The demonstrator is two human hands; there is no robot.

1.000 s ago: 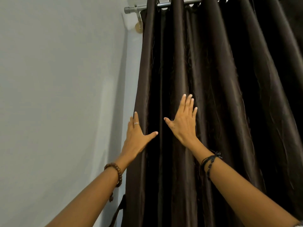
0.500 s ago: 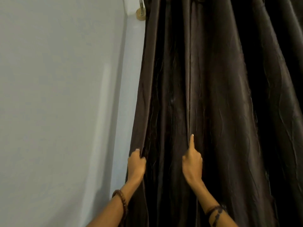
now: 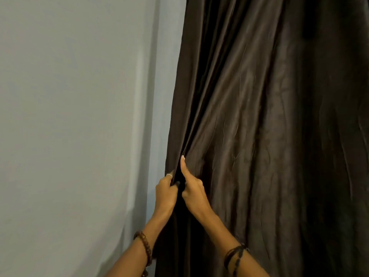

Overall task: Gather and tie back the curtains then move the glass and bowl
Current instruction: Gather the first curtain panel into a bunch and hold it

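Note:
A dark brown satin curtain (image 3: pixel 259 126) hangs in long folds and fills the right two thirds of the head view. My left hand (image 3: pixel 165 192) grips the curtain's left edge, fingers curled round the cloth. Right beside it, my right hand (image 3: pixel 192 191) holds a bunched fold, with its index finger stretched up along the pleat. Between the two hands the folds are pulled tightly together. No glass or bowl is in view.
A pale grey-blue wall (image 3: pixel 79 126) fills the left side, with a corner strip beside the curtain's edge. The curtain rod is out of view above.
Both hands came down from lying flat on the curtain and took hold of folds. My right hand has moved left toward my left hand, bunching the cloth between them.

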